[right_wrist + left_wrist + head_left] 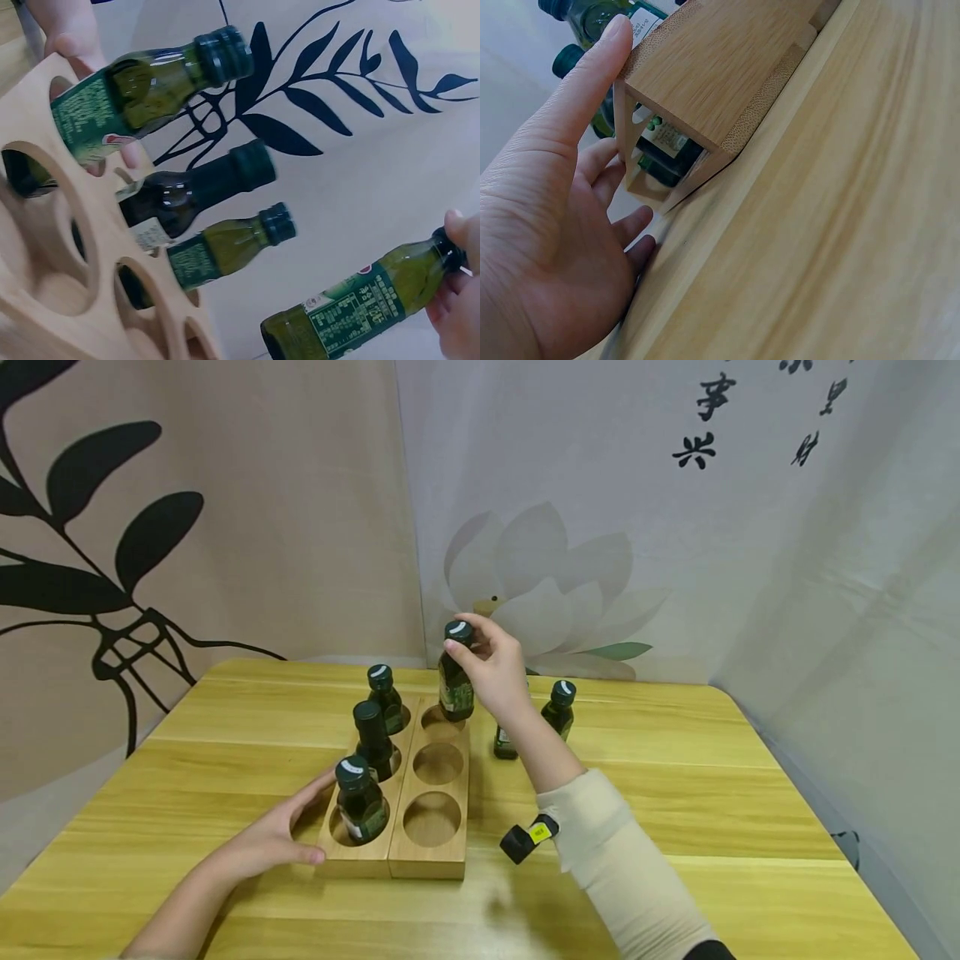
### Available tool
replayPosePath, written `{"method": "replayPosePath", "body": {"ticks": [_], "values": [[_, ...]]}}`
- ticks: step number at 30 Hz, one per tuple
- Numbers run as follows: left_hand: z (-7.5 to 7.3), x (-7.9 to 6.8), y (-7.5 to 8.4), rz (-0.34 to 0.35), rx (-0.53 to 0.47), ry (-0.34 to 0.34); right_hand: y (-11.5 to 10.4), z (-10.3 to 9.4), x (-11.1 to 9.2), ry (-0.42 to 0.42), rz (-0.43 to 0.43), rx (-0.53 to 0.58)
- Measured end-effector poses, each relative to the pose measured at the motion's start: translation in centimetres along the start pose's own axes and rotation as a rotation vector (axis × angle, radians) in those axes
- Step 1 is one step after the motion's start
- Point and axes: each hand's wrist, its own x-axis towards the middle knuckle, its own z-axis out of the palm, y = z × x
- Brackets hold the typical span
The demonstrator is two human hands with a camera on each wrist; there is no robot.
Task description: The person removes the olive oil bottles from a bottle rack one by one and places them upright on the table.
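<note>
My right hand pinches a green glass olive oil bottle at its dark cap and neck. The bottle hangs nearly upright over the far hole of the right column in a wooden bottle rack. In the right wrist view, the held bottle is apart from the rack. Three more dark-capped bottles stand in the left column: a near one, a darker middle one and a far one. My left hand rests at the rack's near left corner, thumb in front, fingers along the side.
Right of the rack, two bottles stand on the wooden table: one shows its cap, the other is partly hidden behind my right hand. A printed curtain closes off the back.
</note>
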Motion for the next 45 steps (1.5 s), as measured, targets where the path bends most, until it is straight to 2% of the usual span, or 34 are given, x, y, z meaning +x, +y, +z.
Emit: {"method": "replayPosePath", "body": {"ticks": [5,17,31,38,45], "values": [[0.0,0.0,0.0,0.002,0.005,0.001,-1.3,-1.1,0.5,0.018,-0.038,0.005],[0.0,0.0,-0.1,-0.004,0.044,0.004,-3.9,-4.3,0.8,0.074,-0.062,0.022],[0.1,-0.1,0.0,-0.001,0.020,0.004,-4.8,-7.9,0.4,0.151,-0.022,-0.010],[0.0,0.0,0.0,-0.006,0.017,0.003,-4.6,-9.7,0.2,0.192,-0.015,0.014],[0.0,0.0,-0.2,0.004,0.015,0.000,-4.6,-11.4,-0.1,0.231,-0.007,-0.014]]}}
